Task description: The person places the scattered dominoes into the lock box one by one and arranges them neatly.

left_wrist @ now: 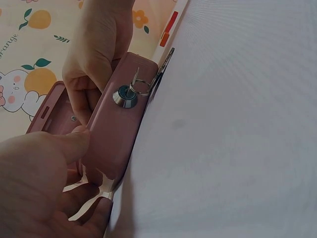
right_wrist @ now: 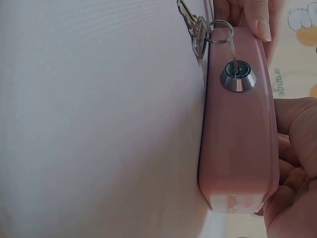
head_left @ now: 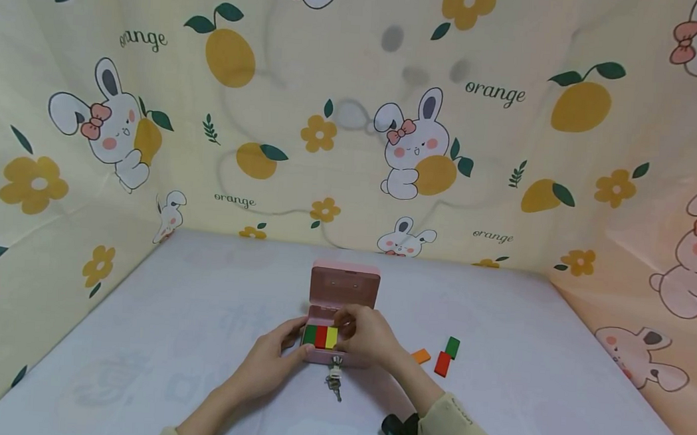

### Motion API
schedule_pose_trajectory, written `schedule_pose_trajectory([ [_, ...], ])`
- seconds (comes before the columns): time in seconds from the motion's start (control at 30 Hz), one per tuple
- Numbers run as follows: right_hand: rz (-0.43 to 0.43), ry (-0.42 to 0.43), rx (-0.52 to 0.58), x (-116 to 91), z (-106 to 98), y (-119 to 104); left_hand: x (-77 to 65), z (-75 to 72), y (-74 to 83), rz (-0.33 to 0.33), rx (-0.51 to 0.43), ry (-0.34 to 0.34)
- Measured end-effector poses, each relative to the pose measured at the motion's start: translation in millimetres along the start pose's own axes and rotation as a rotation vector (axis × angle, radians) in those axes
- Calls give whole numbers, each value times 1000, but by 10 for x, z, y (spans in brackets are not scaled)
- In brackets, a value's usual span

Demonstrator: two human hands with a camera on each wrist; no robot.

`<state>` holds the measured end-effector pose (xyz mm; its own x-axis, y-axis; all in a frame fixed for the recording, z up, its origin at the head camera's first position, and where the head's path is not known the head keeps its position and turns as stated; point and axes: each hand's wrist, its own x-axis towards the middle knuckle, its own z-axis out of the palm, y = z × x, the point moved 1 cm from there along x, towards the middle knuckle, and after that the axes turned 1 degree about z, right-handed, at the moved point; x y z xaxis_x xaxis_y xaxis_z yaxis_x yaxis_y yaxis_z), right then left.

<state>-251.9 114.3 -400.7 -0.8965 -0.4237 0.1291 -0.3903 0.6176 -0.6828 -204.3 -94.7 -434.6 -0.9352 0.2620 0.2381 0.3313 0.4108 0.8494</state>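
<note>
A small pink metal box (head_left: 348, 359) stands with its lid (head_left: 344, 288) raised. Green (head_left: 309, 335), red (head_left: 320, 337) and yellow (head_left: 332, 338) blocks lie side by side inside it. My left hand (head_left: 269, 360) grips the box's left end, thumb over the front rim (left_wrist: 86, 130) and fingers along the side. My right hand (head_left: 371, 337) reaches over the right half, its curled fingertips down inside beside the yellow block; I cannot tell whether they hold a block. A key (right_wrist: 236, 54) sits in the front lock (right_wrist: 238, 82), with a ring and another key hanging from it.
To the right of the box, an orange block (head_left: 420, 356), a red block (head_left: 443, 364) and a green block (head_left: 452, 347) lie on the white table (head_left: 200, 288). A printed curtain (head_left: 496, 153) encloses the table's back and sides.
</note>
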Motion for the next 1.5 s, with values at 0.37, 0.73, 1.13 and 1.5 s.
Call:
schedule_pose_trajectory([
  [0.37, -5, 70, 156, -151, -148, -21, 11, -44, -14, -24, 10, 10],
  [0.73, 128, 258, 149, -657, -656, 284, 28, -50, -36, -41, 21, 16],
  [1.13, 395, 291, 198, -1165, -1108, 940, 7, 9, -25, -37, 8, -11],
  [1.5, 393, 229, 186, -1206, -1144, 1058, 5, 8, -2, -66, 26, -7],
])
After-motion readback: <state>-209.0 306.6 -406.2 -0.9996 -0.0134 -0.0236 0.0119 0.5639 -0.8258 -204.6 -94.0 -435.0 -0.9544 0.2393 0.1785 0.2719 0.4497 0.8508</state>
